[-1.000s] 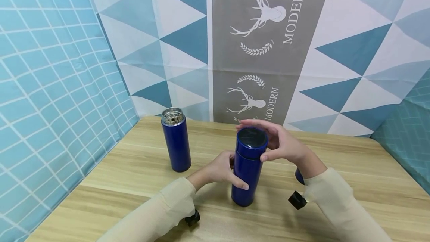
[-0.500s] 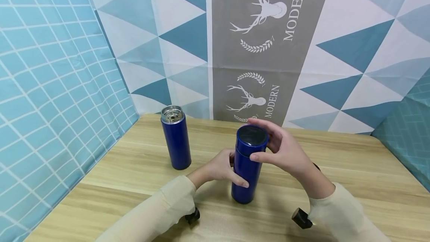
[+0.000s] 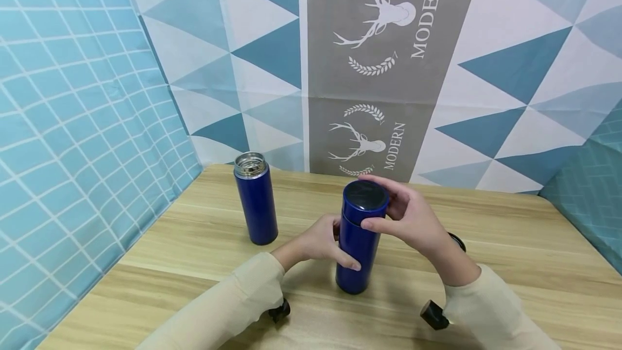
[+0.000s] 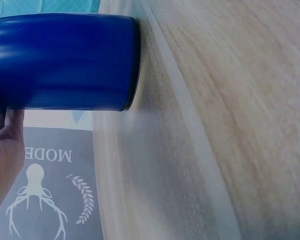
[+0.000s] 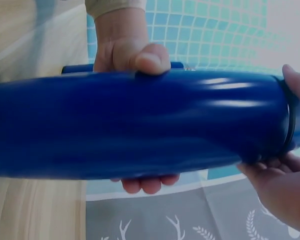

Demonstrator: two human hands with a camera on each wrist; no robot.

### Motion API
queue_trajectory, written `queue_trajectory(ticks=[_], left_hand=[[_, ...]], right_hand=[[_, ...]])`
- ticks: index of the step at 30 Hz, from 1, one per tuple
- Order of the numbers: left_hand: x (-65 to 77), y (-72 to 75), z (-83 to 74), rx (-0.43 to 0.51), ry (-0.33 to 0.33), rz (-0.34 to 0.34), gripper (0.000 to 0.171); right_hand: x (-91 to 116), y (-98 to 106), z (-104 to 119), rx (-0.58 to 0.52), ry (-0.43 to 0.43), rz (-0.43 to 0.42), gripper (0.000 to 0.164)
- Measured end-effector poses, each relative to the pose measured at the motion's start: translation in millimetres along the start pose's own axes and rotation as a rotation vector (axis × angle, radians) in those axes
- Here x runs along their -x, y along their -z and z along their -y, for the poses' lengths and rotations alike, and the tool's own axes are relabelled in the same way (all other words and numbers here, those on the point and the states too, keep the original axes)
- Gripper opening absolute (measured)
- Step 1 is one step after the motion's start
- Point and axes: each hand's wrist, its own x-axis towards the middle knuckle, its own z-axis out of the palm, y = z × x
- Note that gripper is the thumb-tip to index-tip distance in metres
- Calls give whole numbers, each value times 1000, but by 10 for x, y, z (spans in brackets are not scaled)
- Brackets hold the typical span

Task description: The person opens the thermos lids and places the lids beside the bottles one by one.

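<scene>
A blue thermos bottle (image 3: 357,250) stands upright in front of me, its base right at the wooden table. My left hand (image 3: 318,241) grips its body from the left, thumb across the front; in the right wrist view, fingertips (image 5: 151,185) of that hand show past the bottle's far side. Around the blue lid with a dark round top (image 3: 365,196) curl the fingers and thumb of my right hand (image 3: 413,219). A thin dark seam runs between lid and body. Farther left stands a second blue thermos bottle (image 3: 257,207), lidless, its steel mouth showing.
Behind my right wrist, a small dark-rimmed thing (image 3: 458,241) is mostly hidden. The wooden table (image 3: 194,263) runs back to a patterned cloth wall (image 3: 272,69), with a blue tiled sheet (image 3: 87,150) on the left. Black wrist cameras hang below both sleeves.
My right hand has turned on the lid: its thumb has shifted left across the front, and the wrist has swung lower and toward me. The left hand keeps its grip on the bottle.
</scene>
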Motion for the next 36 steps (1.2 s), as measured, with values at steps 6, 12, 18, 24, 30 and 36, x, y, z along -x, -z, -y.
queue_trajectory(ticks=[6,12,18,24,30,36], left_hand=[[1,-4,-2,4,14,2,60],[12,10,-1,12,1,8,60],[10,6,13,12,-11,13,61],[4,-3,13,17,-20,13,60],[2,-5,13,21,-15,15,60],[2,-10,9,22,4,8,60]], right_hand=[[-51,69,-48,-37,21,73,67],[-100,116,-116,-85,39,141,67],[-128,167,-186,-180,57,225,68],[-154,225,-207,-240,52,317,69],[-180,259,-230,-259,35,349,68],[-214,272,-269,-285,57,387,68]])
